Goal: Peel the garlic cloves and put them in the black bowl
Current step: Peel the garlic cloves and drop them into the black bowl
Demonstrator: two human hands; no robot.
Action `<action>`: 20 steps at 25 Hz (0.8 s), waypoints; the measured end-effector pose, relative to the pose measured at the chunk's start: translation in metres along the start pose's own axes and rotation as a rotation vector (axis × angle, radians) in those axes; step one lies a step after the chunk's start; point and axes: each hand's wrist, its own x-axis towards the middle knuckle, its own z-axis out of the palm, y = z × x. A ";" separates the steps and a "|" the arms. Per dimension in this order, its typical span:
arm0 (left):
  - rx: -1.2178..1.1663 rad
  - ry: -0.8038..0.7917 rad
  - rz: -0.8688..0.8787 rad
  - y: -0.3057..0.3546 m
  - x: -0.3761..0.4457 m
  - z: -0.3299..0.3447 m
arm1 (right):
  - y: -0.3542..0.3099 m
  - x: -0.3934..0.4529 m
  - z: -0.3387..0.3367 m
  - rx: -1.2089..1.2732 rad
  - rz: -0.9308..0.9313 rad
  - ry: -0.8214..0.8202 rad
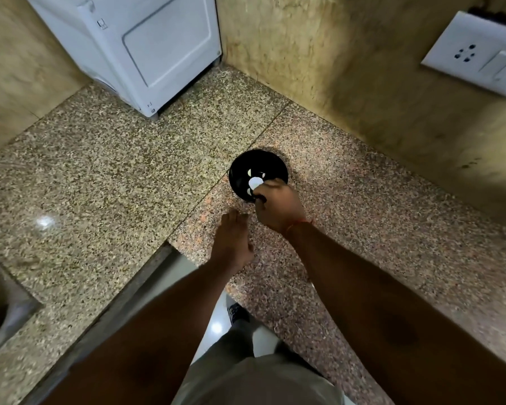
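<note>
head view | worn on person's head | faced forward and steeply down | close above bench (114,159) corner | single view

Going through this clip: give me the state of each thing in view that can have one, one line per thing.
black bowl: upright on the granite counter, a few white garlic pieces inside.
garlic clove: white, at the right hand's fingertips over the bowl.
right hand: fingers curled, at the bowl's near rim.
left hand: on the counter, fingers fairly straight, holding nothing visible.
wall switch: position unclear.
wall socket: nothing plugged in.
</note>
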 end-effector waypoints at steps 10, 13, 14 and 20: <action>-0.034 0.019 0.038 0.021 -0.022 0.019 | 0.018 -0.050 -0.004 -0.314 -0.003 -0.176; -0.028 -0.008 0.089 0.038 -0.037 0.028 | 0.032 -0.086 -0.011 -0.306 0.003 -0.117; -0.024 -0.015 0.101 0.043 -0.043 0.033 | 0.036 -0.099 -0.012 -0.303 0.001 -0.107; -0.062 0.000 0.158 0.069 -0.066 0.046 | 0.049 -0.141 -0.022 -0.203 -0.012 -0.006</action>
